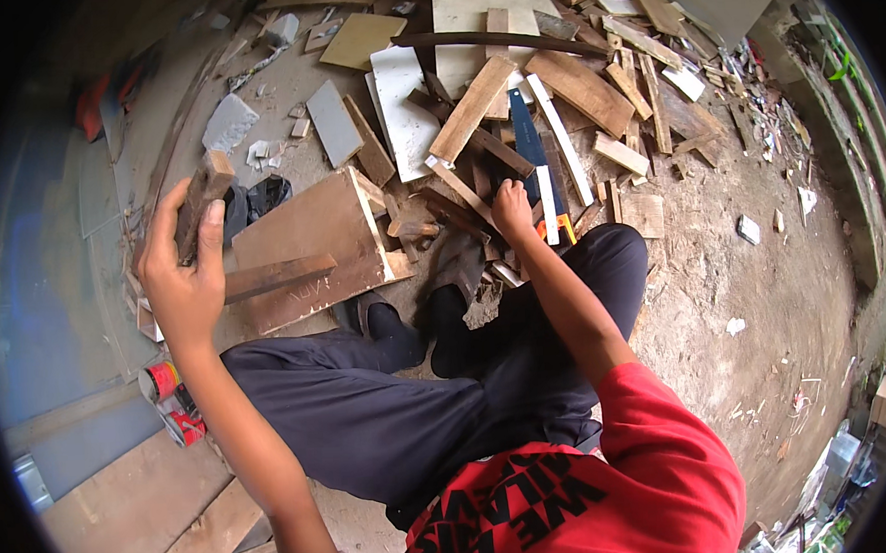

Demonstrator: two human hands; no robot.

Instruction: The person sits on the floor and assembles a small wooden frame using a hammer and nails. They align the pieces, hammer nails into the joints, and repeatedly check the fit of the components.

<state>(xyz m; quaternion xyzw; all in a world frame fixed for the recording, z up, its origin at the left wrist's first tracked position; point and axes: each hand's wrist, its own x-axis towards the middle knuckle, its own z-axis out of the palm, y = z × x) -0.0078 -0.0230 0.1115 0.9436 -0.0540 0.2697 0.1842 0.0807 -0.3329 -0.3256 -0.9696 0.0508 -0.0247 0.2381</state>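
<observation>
My left hand [184, 275] is raised at the left, its thumb and fingers closed round a short brown wooden block [219, 171]. My right hand [512, 211] is low among the wood pieces, its fingers curled closed; what they grip, if anything, is hidden. Just right of it lies a handsaw with a dark blue blade [527, 132] and an orange handle [565, 228]. A narrow white strip [547, 206] lies across the saw. Ahead of that hand is a dark wooden stick [505, 154]. A large brown wooden box or panel [310, 228] stands between my hands, with a dark wooden bar [278, 275] across it.
Scrap boards and sticks are heaped ahead, including a wide brown plank [582, 91] and a white board [399, 109]. Black plastic [268, 193] lies behind the box. Red cans [182, 427] stand near my left knee. A concrete ledge [837, 156] runs along the right.
</observation>
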